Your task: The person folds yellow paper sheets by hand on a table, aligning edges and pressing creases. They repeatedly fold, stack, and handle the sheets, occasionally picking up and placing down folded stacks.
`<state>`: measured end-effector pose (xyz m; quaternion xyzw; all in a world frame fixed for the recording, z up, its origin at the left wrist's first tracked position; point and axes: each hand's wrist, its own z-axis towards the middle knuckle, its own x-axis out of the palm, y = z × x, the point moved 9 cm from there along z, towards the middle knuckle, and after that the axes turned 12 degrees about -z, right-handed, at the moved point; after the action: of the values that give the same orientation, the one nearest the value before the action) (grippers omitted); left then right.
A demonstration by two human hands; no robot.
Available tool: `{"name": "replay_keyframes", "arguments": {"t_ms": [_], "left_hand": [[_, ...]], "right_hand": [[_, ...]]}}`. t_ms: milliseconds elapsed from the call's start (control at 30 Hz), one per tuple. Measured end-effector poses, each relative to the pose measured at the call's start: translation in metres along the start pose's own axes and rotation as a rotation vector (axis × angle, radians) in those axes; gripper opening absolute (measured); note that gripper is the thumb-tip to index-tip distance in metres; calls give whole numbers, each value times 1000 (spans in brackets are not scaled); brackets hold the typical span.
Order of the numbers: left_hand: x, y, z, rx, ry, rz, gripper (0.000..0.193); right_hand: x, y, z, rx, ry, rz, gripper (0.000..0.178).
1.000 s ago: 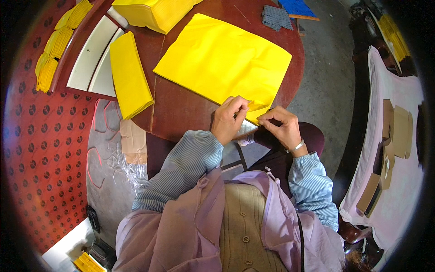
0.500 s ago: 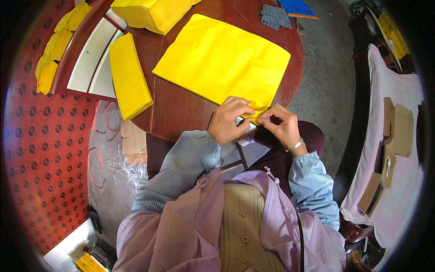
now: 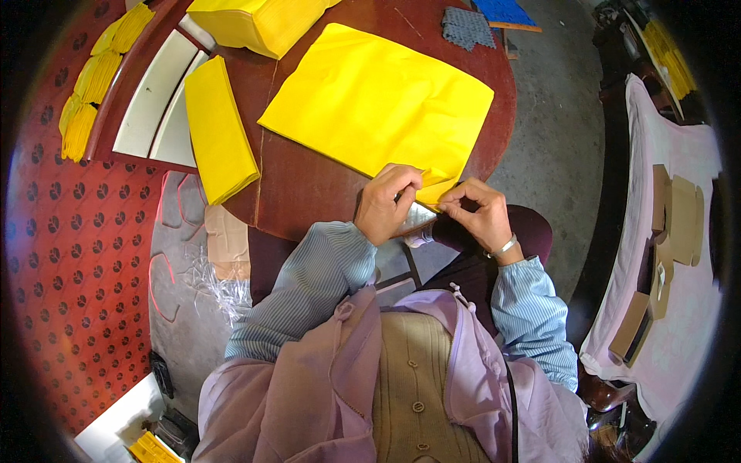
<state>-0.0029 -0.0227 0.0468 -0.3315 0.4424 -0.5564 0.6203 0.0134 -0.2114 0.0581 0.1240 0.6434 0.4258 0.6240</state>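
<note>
a dark red counter [image 3: 301,185] carries broad yellow sheets [image 3: 386,100]; left of them lies a narrow yellow bundle [image 3: 220,127]. the left hand [image 3: 381,204] is pinched on their lifted edge, the right hand [image 3: 486,220] on their near corner.

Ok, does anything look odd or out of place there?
Crumpled clear plastic and a loose pinkish-red cord lie on the floor to the person's left, like stray scraps. The large yellow sheets look rumpled near the left hand. I see no spill.
</note>
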Motion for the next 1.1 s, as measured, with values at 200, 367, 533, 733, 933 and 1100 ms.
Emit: {"name": "replay_keyframes", "arguments": {"t_ms": [200,367,533,733,933,1100], "left_hand": [[2,-5,2,32,58,14,7],[3,-6,2,53,72,19,12],[4,-4,1,60,85,36,15],[5,-4,1,64,122,31,19],[5,-5,2,84,155,42,23],[6,-4,1,74,158,58,23]], "right_hand": [[1,-2,1,31,13,15,13],[4,-9,0,108,39,87,14],[6,-12,0,119,60,103,14],[8,-13,0,115,74,107,14],[6,-11,1,110,66,105,14],[5,-9,1,103,50,114,13]]}}
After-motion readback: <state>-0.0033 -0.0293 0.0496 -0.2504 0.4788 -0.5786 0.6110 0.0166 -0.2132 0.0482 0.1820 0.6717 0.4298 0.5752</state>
